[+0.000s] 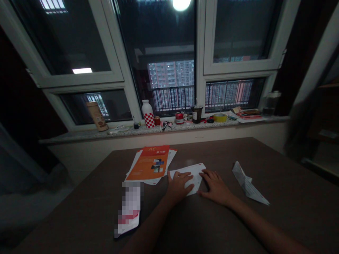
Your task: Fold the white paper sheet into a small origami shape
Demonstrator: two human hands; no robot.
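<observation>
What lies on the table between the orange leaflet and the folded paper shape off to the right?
In the head view, the white sheet lies there, with the left hand and right hand pressed flat on it. Elsewhere, bare table.

Table's front edge open btwn hands; orange leaflet (150,163) blocks left, folded paper (249,184) crowds right.

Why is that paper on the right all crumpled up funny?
The folded paper right of the right hand is creased into a pointed shape, not crumpled or torn. Both hands, the left hand too, press flat on a white sheet. Nothing looks spilled.
</observation>
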